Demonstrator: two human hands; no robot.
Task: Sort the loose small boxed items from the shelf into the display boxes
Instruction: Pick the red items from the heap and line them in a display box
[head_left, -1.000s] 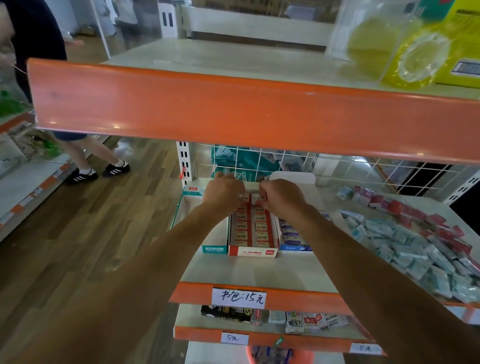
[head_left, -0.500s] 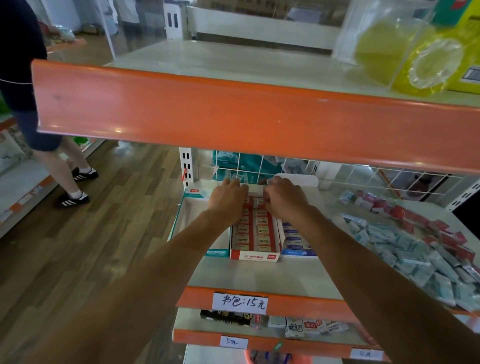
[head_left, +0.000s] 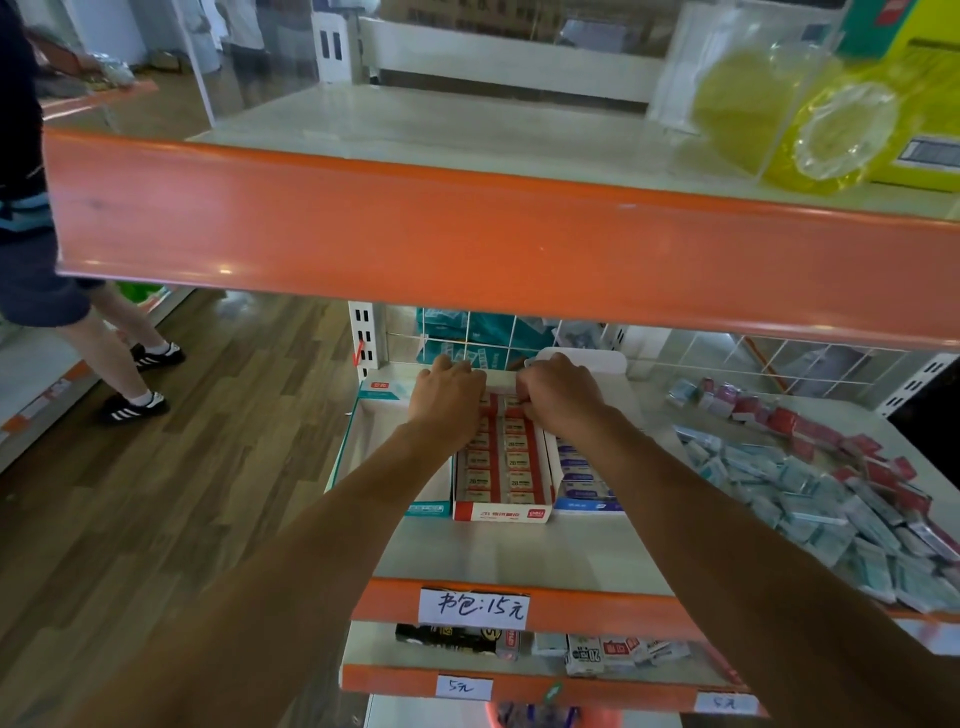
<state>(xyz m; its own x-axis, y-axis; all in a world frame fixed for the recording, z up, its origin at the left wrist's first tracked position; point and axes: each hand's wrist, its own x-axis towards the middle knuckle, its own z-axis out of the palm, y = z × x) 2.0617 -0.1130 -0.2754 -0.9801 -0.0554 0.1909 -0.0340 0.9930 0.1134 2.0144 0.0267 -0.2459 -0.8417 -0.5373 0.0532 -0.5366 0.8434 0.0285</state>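
Note:
A red display box (head_left: 501, 486) with two rows of small red-and-white boxed items stands on the middle shelf (head_left: 519, 556). My left hand (head_left: 448, 402) lies over its far left end, fingers bent down onto the back items, fingertips hidden. At the far right end, the curled fingers of my right hand (head_left: 560, 397) pinch a small red boxed item (head_left: 514, 402) in the back row. A nearly empty teal display box (head_left: 363, 447) stands left of the red one and a blue display box (head_left: 587, 486) right of it. Loose small boxed items (head_left: 810, 493) lie heaped on the shelf's right side.
The orange-edged upper shelf (head_left: 467, 234) hangs low over my hands, with yellow packets (head_left: 810, 119) on it. A wire grid (head_left: 753, 358) backs the shelf. Lower shelves (head_left: 519, 680) carry more goods and price tags. A person (head_left: 47, 291) walks on the wooden floor at left.
My hands moved from above the red box's far end down onto its back row. The small box held between them now sits low in the box. The person at left stepped farther away.

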